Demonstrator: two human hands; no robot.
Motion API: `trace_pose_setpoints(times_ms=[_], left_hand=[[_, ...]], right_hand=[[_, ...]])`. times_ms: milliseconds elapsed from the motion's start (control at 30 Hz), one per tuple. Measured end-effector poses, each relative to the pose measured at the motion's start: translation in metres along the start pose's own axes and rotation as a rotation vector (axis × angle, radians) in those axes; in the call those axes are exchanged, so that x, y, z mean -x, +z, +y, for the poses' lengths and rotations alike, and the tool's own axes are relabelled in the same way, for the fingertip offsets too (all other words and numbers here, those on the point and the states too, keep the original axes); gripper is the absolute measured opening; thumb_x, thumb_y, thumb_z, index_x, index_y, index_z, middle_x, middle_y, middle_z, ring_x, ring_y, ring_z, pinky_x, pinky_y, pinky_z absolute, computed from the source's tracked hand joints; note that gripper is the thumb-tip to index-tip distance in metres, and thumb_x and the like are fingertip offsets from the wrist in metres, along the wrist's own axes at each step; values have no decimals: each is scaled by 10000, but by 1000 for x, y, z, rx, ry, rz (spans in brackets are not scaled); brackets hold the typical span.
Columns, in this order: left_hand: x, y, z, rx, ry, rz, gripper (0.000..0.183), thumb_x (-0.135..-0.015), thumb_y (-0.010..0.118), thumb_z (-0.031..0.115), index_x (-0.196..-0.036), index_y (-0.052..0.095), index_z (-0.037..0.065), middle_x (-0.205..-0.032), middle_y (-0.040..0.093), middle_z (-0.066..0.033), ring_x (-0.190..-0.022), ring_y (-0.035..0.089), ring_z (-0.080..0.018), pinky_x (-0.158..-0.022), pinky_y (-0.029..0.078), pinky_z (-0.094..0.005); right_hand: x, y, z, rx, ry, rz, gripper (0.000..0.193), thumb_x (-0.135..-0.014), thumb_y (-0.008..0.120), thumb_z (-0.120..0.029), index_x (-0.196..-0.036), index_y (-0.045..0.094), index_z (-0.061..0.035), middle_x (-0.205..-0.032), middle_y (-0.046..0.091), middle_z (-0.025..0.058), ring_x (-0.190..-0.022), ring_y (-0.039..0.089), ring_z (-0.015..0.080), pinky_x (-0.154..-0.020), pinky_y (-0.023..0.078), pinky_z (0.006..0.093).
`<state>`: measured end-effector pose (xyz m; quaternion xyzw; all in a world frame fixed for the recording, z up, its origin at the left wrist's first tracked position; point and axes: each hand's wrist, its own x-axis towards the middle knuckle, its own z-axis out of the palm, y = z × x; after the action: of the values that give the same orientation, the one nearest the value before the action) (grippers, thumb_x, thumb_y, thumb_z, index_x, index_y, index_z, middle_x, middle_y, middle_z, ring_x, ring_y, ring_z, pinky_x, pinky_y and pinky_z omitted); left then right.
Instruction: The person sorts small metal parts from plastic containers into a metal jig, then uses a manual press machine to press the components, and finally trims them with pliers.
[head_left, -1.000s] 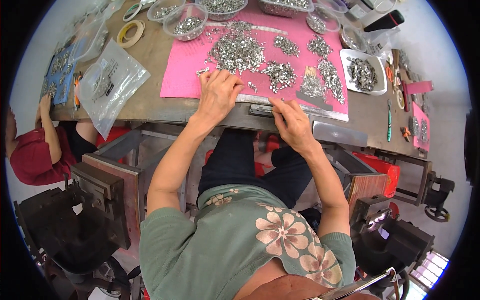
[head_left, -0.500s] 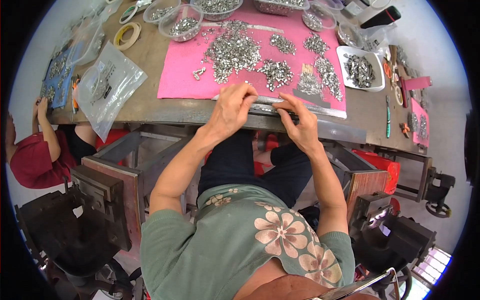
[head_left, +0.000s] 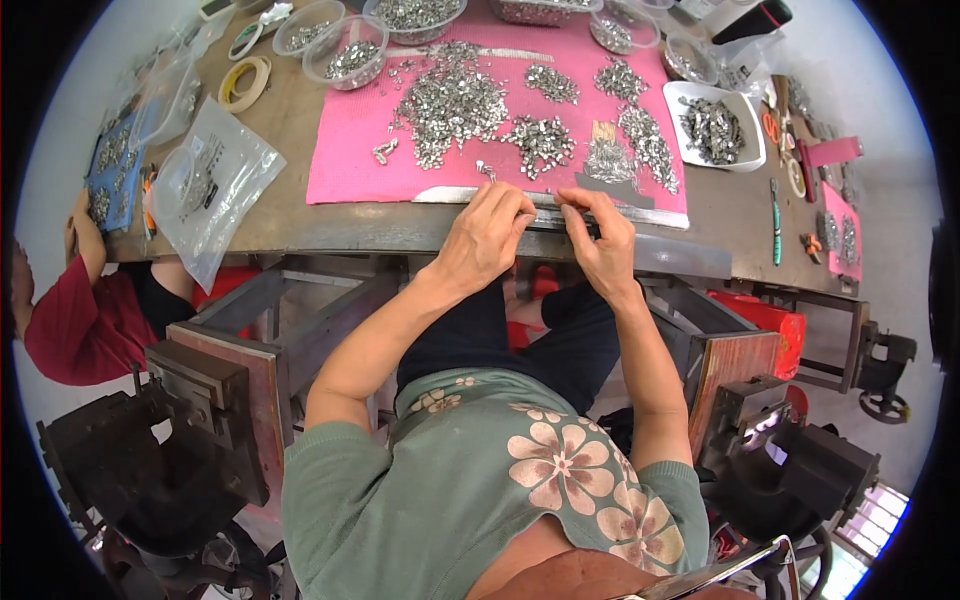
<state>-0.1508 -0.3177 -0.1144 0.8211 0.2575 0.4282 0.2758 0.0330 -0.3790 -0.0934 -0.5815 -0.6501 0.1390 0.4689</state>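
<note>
My left hand is closed at the table's front edge, fingertips pinched together; what they hold, if anything, is too small to make out. Just to its right, my right hand is closed, with thumb and fingers around a dark narrow strip that stretches toward the left hand. Beyond them lies a pink ribbed mat. It carries a large heap of small shiny metal pieces and smaller piles, including a middle pile and a right-hand pile. A few loose metal pieces lie close to my left fingertips.
A white tray of metal parts stands right of the mat. Clear plastic tubs line the back. At left are a tape roll and a plastic bag. Another person's hand is at the far-left table edge, near a blue mat.
My left hand has moved right and nearer to me, closer to the right hand, with its fingers more bunched. The right hand has barely shifted. The whole view has tilted slightly.
</note>
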Motion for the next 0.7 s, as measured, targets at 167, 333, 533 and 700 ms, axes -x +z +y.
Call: trace_pose_setpoints(times_ms=[167,333,533,700], left_hand=[[-1,-2,10,-170,35,-71,166,-830,693,-36,-973,610,-14,-963,618,-139,-891,597,-332,-781,498,-407],[7,-1,6,-199,81,3,113,-851,695,39,-951,650,14,-967,622,-122,-925,598,-298,-845,495,-429],[6,-26,-29,-224,31,163,128,-855,726,112,-975,716,70,-971,651,-55,-959,596,-271,-893,421,-459],[-13,-37,-52,-494,-91,97,135,-848,762,149,-979,748,118,-897,645,-27,-893,581,-225,-909,356,-411]], right_hand=[[-9,3,2,24,-34,-38,175,-898,670,38,-1065,706,2,-953,713,112,-850,690,209,-767,531,314],[-37,18,3,17,-124,-166,169,-885,655,35,-1044,705,4,-860,649,125,-773,653,269,-699,512,338],[-61,46,8,104,-151,-269,122,-866,734,-108,-930,717,-6,-851,665,131,-812,644,325,-718,509,419],[-62,65,7,306,-198,-261,193,-823,775,-162,-847,668,-3,-829,651,137,-814,613,337,-744,494,450]])
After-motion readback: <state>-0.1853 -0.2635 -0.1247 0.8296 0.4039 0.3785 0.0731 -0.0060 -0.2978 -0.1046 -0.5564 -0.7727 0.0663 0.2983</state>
